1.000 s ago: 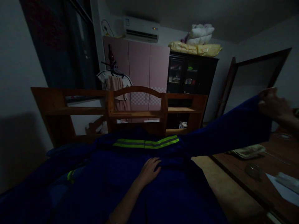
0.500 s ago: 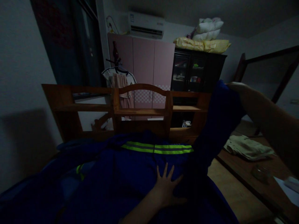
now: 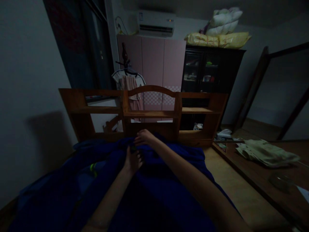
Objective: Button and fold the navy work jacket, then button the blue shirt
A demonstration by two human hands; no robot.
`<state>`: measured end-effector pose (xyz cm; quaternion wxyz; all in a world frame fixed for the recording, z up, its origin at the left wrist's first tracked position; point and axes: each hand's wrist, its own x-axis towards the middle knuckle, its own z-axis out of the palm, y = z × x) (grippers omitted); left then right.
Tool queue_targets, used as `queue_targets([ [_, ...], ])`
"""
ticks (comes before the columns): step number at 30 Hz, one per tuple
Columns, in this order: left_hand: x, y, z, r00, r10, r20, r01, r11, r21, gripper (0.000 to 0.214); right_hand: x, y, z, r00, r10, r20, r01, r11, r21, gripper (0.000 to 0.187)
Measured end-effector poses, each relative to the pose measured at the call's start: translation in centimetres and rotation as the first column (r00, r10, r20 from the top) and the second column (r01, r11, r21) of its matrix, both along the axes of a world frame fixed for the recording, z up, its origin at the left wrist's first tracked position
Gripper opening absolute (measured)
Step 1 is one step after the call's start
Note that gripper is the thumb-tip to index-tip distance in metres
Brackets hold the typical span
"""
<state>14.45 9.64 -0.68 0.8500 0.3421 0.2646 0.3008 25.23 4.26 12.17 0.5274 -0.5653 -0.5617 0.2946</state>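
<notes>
A dark blue work jacket (image 3: pixel 149 193) with yellow-green reflective stripes lies spread over the bed in front of me. One sleeve is folded across its middle. My right hand (image 3: pixel 144 138) reaches to the far edge of the jacket near the headboard, its fingers curled on the cloth. My left hand (image 3: pixel 132 161) lies just below it with fingers bent into the same fold of fabric. A short bit of stripe (image 3: pixel 93 167) shows at the left. The room is dim and the fingertips are hard to make out.
A wooden headboard with shelves (image 3: pixel 149 112) stands right behind the jacket. A dark wooden table (image 3: pixel 265 174) at the right carries a pale folded garment (image 3: pixel 265 153) and a glass dish (image 3: pixel 280 180). Pink wardrobe (image 3: pixel 154 71) and black cabinet (image 3: pixel 212 74) line the back wall.
My right hand has carried the raised sleeve down and leftward across the jacket to the far edge. My left hand slid up from the jacket's middle to meet it. The long stripe is now covered.
</notes>
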Motion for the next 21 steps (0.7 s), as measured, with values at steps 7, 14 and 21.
queue_targets([
  [7,-3.4,3.1,-2.3,0.942,0.069,-0.330,-0.001,0.979,0.202,0.065,-0.6,-10.0,-8.4,0.776,-0.221,0.591,0.151,0.974,0.167,0.046],
  [14,0.5,2.8,-3.8,0.764,0.407,-0.500,-0.022,0.792,0.611,0.068,10.2,-21.2,-16.2,0.254,-0.305,0.918,0.460,0.873,0.163,0.069],
  [21,-1.6,4.1,-0.8,0.783,0.468,-0.410,0.016,0.644,0.765,0.021,14.7,-27.2,-19.1,0.130,-0.297,0.946,0.547,0.818,0.181,0.075],
])
